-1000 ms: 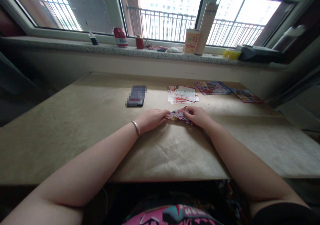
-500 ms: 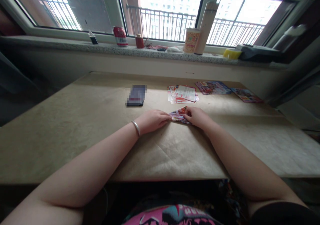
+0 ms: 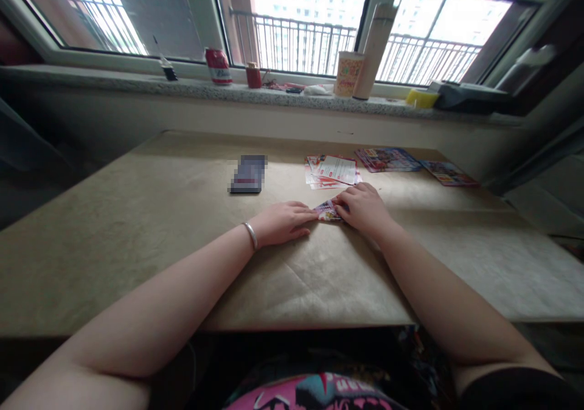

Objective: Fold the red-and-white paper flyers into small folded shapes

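Note:
A small folded sheet of colourful printed paper (image 3: 327, 210) lies on the table between my two hands. My left hand (image 3: 285, 221) rests flat beside it, fingers stretched out, with the fingertips touching the paper's left corner. My right hand (image 3: 364, 208) is over the paper's right part, its fingers bent and pressing down on it; that end of the paper is hidden under them. Just beyond my hands is a loose pile of red and white printed sheets (image 3: 335, 170).
On the table (image 3: 137, 227) lie a blurred dark phone-like object (image 3: 249, 174), a stack of colourful leaflets (image 3: 387, 159) and another leaflet (image 3: 449, 173). The windowsill (image 3: 283, 98) holds a red can (image 3: 218, 66), a red bottle (image 3: 253, 75), a paper cup (image 3: 349, 74) and a tall tube (image 3: 375, 51).
The paper has been folded smaller and less of it shows. My right hand has spread over it; my left hand's fingers have straightened and spread.

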The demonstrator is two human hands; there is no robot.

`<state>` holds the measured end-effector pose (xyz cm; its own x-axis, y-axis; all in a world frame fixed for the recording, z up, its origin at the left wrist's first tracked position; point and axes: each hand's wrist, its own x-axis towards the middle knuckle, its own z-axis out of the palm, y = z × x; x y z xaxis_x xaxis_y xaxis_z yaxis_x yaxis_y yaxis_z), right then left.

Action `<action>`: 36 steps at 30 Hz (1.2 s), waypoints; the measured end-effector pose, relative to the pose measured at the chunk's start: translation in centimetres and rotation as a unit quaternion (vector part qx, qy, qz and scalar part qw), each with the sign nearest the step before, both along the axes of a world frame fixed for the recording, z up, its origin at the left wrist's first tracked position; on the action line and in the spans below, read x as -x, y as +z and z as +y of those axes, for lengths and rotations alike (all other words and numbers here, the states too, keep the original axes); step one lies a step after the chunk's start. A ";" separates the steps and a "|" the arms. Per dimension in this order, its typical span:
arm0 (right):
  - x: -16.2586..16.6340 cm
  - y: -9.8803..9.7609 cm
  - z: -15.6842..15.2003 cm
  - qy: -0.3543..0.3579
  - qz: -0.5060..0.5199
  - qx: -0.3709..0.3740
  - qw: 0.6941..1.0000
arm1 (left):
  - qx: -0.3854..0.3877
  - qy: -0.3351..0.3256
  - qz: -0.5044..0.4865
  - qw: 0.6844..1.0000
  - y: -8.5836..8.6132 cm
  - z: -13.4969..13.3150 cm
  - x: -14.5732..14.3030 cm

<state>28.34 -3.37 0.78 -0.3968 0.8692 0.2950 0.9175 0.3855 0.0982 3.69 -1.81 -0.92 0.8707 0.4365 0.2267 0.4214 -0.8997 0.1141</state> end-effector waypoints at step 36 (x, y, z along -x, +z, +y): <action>0.5 -2.2 2.1 -0.065 0.103 0.155 0.980 | -0.094 0.045 0.052 0.993 0.9 -0.7 -0.2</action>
